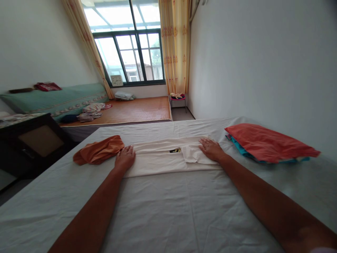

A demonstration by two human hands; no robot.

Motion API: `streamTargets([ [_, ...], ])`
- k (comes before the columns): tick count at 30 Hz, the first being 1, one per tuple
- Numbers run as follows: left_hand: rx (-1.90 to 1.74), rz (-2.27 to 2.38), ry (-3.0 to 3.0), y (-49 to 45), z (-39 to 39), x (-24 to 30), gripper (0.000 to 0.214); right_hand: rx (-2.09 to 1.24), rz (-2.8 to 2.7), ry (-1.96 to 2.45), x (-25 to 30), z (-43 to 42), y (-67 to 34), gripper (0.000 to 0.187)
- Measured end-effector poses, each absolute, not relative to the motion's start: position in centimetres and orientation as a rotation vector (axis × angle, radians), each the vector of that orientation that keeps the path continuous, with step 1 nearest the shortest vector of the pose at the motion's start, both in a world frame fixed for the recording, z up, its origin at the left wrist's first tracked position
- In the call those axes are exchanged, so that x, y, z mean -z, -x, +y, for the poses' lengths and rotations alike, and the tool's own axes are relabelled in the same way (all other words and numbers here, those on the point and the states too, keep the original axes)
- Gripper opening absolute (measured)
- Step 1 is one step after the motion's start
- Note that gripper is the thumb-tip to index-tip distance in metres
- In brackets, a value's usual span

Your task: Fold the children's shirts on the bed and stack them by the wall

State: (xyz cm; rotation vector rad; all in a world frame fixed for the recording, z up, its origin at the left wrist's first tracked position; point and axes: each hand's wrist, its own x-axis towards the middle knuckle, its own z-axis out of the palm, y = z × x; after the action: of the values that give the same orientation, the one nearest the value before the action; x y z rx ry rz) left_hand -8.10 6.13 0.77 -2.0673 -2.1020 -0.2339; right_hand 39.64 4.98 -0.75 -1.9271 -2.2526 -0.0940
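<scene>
A white garment [163, 160] lies folded into a long strip across the bed's white sheet [168, 211], with a small dark label showing at its middle. My left hand [125, 157] rests flat on the garment's left end, fingers stretched out. My right hand [210, 148] lies flat on its right end, fingers spread. Neither hand grips anything. A crumpled orange cloth [98, 150] sits just left of my left hand.
A stack of folded clothes, red on top over blue [265, 143], lies at the bed's right by the wall. A dark cabinet [31, 140] stands to the left. Beyond are a second bed with a bamboo mat [137, 109], a small stool [178, 99] and a window.
</scene>
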Motion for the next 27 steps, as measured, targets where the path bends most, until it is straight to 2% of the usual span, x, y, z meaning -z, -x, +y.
streamTargets([
  [5, 0.362, -1.758, 2.226, 4.6, 4.6, -1.7, 0.049, 0.224, -2.308, 1.713, -0.3, 3.3, -36.8, 0.054],
  [11, 0.246, -1.691, 2.617, 0.3, 3.6, -0.6, 0.055, -0.026, -2.551, 1.432, -0.4, 1.6, -33.5, 0.06],
  [16, 0.227, -1.745, 2.603, 1.5, 4.0, -0.2, 0.056, -0.117, -2.538, 1.483, -0.3, 2.0, -34.6, 0.061],
  [27, 0.098, -1.945, 2.383, 3.6, 4.7, -0.9, 0.055, -0.033, -2.425, 1.757, 0.3, 4.1, -37.7, 0.065],
])
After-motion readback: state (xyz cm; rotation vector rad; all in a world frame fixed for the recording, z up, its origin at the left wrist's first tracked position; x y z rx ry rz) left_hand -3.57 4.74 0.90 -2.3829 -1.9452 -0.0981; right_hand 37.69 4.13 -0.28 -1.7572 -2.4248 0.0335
